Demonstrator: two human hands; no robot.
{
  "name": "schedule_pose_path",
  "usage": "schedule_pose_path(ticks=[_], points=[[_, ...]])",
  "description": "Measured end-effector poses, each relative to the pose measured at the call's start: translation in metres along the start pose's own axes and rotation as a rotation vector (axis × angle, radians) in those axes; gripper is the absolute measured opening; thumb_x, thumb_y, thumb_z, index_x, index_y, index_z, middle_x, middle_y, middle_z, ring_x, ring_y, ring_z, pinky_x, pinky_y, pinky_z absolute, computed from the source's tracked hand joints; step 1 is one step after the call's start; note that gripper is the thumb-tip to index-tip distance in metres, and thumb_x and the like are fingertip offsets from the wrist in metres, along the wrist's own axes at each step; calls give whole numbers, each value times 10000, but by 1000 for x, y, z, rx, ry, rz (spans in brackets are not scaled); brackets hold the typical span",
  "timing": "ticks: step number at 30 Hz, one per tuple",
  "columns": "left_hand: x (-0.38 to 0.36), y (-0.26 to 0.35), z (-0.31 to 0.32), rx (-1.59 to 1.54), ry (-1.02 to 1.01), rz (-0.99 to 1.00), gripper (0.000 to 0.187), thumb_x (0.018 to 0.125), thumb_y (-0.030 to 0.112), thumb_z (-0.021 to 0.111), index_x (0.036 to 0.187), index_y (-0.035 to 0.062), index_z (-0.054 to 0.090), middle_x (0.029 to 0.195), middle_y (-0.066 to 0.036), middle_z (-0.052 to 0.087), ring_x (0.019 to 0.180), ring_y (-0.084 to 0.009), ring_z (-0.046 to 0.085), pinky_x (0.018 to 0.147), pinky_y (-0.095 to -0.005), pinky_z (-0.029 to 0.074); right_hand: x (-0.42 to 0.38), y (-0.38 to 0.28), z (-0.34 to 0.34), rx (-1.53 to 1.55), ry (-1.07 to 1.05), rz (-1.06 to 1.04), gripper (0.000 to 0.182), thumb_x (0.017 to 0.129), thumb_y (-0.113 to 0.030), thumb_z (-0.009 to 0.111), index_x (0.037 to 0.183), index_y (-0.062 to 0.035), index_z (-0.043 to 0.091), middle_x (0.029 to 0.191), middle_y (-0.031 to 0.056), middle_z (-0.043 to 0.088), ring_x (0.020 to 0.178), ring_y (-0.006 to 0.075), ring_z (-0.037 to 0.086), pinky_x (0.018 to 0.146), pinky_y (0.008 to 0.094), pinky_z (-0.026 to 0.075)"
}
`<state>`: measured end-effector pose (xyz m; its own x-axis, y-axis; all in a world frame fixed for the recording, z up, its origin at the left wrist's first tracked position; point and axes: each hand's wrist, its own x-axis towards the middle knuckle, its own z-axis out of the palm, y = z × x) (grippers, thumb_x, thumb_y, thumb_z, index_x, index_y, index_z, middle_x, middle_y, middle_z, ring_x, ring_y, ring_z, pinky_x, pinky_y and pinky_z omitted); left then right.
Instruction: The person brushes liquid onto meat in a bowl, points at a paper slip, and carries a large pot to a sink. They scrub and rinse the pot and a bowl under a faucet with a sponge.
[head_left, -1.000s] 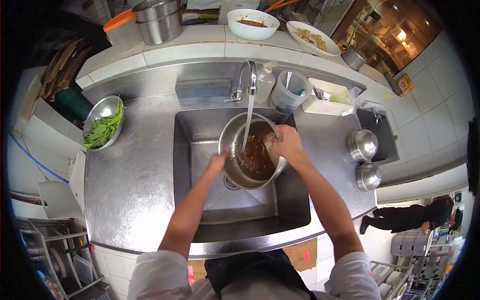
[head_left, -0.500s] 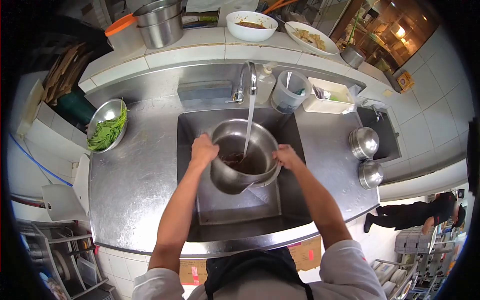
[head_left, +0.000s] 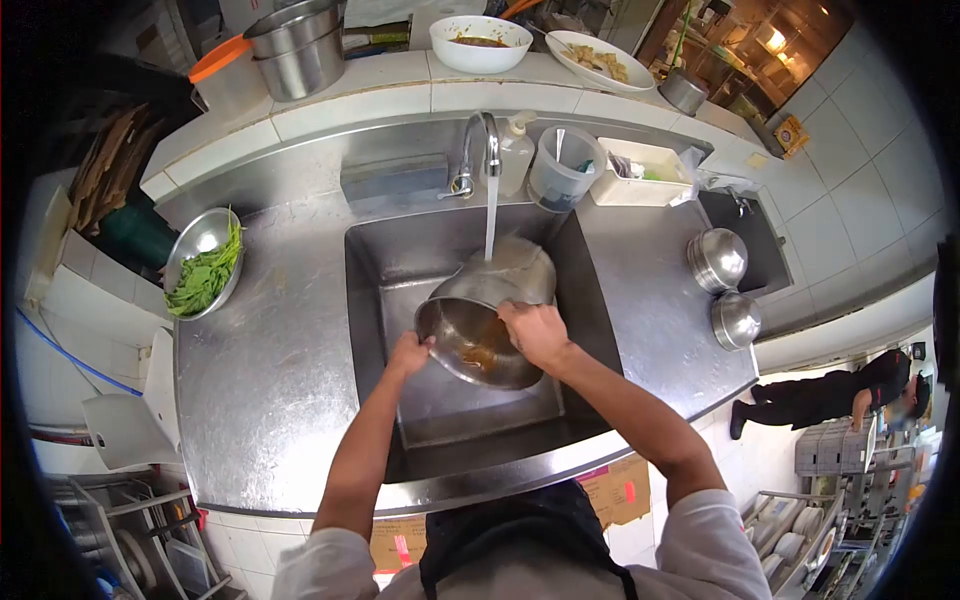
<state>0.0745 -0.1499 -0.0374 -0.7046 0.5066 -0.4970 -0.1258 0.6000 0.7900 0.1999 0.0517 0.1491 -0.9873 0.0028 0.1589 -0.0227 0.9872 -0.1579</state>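
Note:
A stainless steel pot (head_left: 455,325) is tilted over the sink (head_left: 480,430), its mouth facing me. Some orange-brown residue lies inside it. Water from the tap (head_left: 489,150) runs down onto the pot's outer wall. My left hand (head_left: 408,355) is closed on the left side of the rim. Across the right part of the mouth lies my right hand (head_left: 535,333), fingers curled at the rim; its fingertips are partly hidden. The pot's far side is blurred by motion.
A bowl of green leaves (head_left: 205,275) stands on the left counter. Upturned metal bowls (head_left: 718,258) sit at the right. Behind the sink are a soap bottle (head_left: 517,155), a plastic tub (head_left: 562,170) and a white bin (head_left: 642,175). Another person (head_left: 830,405) is at far right.
The pot has tipped so its mouth faces me, and the water now hits its outside. My right hand has moved inward along the rim; my left hand has moved lower.

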Motion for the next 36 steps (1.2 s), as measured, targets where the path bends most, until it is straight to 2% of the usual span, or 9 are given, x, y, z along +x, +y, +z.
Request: schedule_pose_path(ticks=[3, 8, 14, 21, 27, 30, 32, 34, 36], points=[[9, 24, 9, -45, -94, 81, 314, 836, 314, 516, 850, 8, 588, 728, -85, 614, 639, -194, 600, 542, -318, 459, -16, 6, 0, -101, 28, -102, 94, 681, -104, 505, 765, -71, 476, 669, 80, 574, 564, 240, 599, 475, 345, 471], [33, 21, 34, 187, 212, 146, 177, 751, 236, 574, 781, 70, 628, 802, -159, 604, 786, -367, 549, 742, -439, 419, -27, -11, -3, -250, 91, -248, 70, 662, -138, 514, 687, -89, 472, 609, 48, 541, 503, 187, 579, 439, 302, 459], [44, 39, 25, 573, 418, 301, 277, 741, 216, 557, 1009, 150, 567, 1018, -81, 574, 980, -293, 513, 867, -604, 253, -17, -22, -16, -337, 174, -347, 83, 632, -147, 529, 612, -106, 460, 531, 36, 525, 483, 162, 566, 438, 260, 437], [29, 53, 40, 527, 368, 214, 382, 725, 184, 558, 1101, 175, 493, 1069, -57, 548, 1045, -278, 483, 888, -622, 218, -34, -24, -27, -378, 150, -363, 81, 633, -132, 527, 604, -103, 457, 527, 40, 535, 481, 153, 570, 438, 251, 423], [36, 32, 68, 449, 450, 316, 342, 714, 142, 534, 1056, 137, 529, 1052, -99, 564, 988, -319, 513, 840, -516, 348, -54, -29, -33, -409, 139, -391, 80, 626, -129, 526, 620, -102, 450, 527, 34, 525, 449, 151, 555, 429, 255, 428], [18, 44, 59, 173, 447, 598, 278, 736, 174, 551, 1011, 134, 571, 923, -129, 606, 857, -352, 559, 714, -400, 437, -55, -25, -38, -359, 161, -294, 70, 634, -115, 525, 638, -92, 459, 532, 53, 535, 475, 170, 574, 430, 282, 439], [7, 51, 46, 124, 334, 339, 261, 763, 227, 578, 984, 89, 588, 756, -105, 631, 725, -310, 598, 612, -327, 448, -45, -19, -39, -303, 124, -193, 77, 632, -99, 539, 665, -69, 476, 556, 76, 556, 489, 194, 585, 438, 299, 450], [-25, 75, 26, -315, 154, 126, 359, 782, 241, 614, 1032, 1, 520, 947, -106, 577, 816, -139, 540, 695, -288, 435, -31, -4, -32, -136, 75, 4, 136, 639, -66, 558, 762, -36, 507, 633, 126, 594, 569, 263, 609, 495, 355, 479], [-62, 93, 31, -574, 339, 287, 385, 785, 312, 599, 1038, 31, 529, 932, -66, 571, 787, -149, 548, 664, -294, 431, -19, 11, -12, -7, 73, 136, 179, 660, -61, 548, 838, -57, 537, 688, 142, 603, 666, 298, 608, 558, 379, 484]])
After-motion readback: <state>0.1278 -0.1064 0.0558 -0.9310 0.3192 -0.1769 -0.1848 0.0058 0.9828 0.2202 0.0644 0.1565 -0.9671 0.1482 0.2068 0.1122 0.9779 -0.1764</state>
